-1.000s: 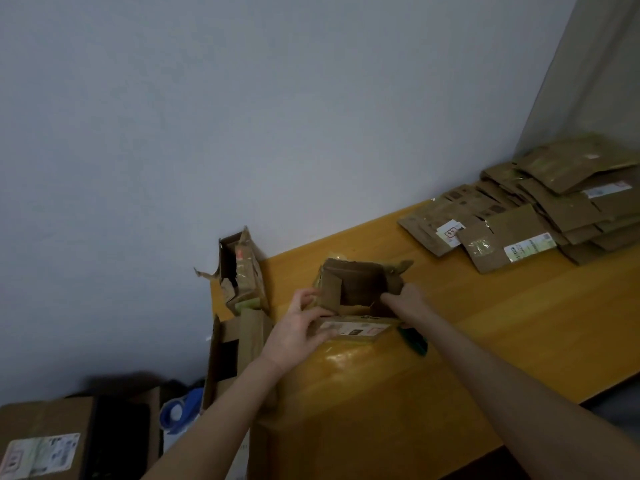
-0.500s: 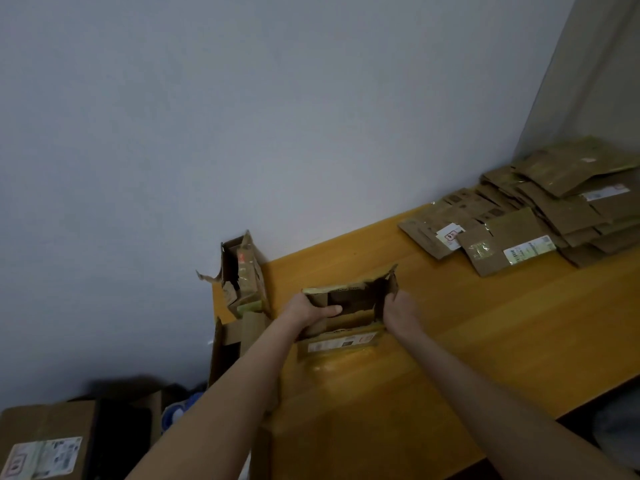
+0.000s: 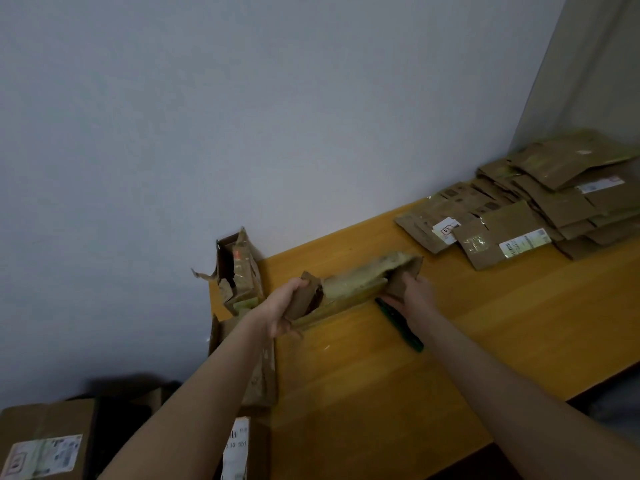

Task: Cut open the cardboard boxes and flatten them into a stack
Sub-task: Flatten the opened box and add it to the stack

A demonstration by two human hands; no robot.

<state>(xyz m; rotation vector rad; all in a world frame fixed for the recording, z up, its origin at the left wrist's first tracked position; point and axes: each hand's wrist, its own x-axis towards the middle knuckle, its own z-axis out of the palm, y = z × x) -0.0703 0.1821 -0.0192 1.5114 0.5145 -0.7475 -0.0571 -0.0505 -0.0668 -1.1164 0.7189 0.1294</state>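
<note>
Gripping box (image 3: 353, 284): left hand (image 3: 282, 308), right hand (image 3: 414, 294); labels (image 3: 524, 242) illegible.

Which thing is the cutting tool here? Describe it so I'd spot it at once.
On the yellow wooden table, find the half-flattened box gripped by the left hand and right hand. The dark green cutter lies flat on the tabletop beside the right wrist: the only slim, green thing on it.

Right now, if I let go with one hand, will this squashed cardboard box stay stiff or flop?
Probably floppy: the cardboard box is collapsed and creased between your left hand and right hand. Likely light, since both hold it by the ends. Its glossy tape may feel slick.
</note>
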